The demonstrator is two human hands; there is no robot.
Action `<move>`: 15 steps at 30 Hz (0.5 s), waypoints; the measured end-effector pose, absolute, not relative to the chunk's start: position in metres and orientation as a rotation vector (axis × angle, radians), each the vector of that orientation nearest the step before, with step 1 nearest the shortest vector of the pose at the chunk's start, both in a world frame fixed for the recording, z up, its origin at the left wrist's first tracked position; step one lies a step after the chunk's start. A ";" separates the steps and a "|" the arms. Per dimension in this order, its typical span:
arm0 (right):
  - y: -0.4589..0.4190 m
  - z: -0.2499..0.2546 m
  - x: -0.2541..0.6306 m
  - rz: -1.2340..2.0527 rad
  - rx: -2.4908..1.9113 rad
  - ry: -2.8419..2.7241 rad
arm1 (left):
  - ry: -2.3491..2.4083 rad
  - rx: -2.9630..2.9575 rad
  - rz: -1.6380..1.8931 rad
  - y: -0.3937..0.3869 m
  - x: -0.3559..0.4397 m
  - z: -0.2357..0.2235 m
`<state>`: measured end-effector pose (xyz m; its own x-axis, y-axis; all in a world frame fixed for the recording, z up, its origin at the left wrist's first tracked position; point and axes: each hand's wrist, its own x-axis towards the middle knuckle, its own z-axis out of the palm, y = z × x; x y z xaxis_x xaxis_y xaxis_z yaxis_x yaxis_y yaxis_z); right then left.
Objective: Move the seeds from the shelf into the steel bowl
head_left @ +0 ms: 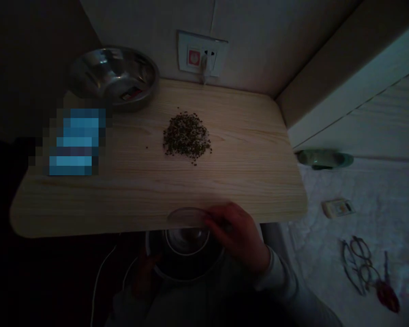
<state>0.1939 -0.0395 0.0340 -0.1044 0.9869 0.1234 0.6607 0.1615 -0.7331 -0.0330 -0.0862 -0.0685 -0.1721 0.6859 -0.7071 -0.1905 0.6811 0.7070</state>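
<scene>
My right hand [240, 234] is closed in a pinch on the edge of a clear round disc [186, 217], perhaps a lid, at the front edge of the wooden table [122, 200]. Below that edge, my left hand [146, 272] grips the left rim of a dark round bowl [187, 271]; its fingers are dim. A clear, round-rimmed container [187, 243] shows inside the bowl, partly hidden by the table edge. Beyond my hands, a loose pile of small dark and pale grains [187, 136] lies spread on the tabletop.
A steel basin [112, 75] stands at the table's back left, with a phone-like blurred blue screen [75, 143] before it. A plug sits in the wall socket [202, 56]. On the white bedding to the right lie glasses [361, 263], a small box [339, 208] and a green object [325, 159].
</scene>
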 end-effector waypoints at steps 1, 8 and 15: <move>-0.037 0.034 0.192 0.683 -1.571 -1.845 | 1.561 0.401 0.800 -0.084 -0.030 -0.066; -0.011 0.036 0.181 0.598 -1.675 -1.808 | 1.623 0.353 0.760 -0.086 -0.031 -0.076; -0.001 0.038 0.188 0.459 -1.863 -1.667 | 1.678 0.422 0.679 -0.087 -0.037 -0.075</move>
<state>0.1882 -0.0015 0.0376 0.1556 0.9794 0.1284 0.7753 -0.0405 -0.6303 -0.0371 -0.0865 -0.0745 -0.2180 0.6133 -0.7592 -0.0867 0.7626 0.6410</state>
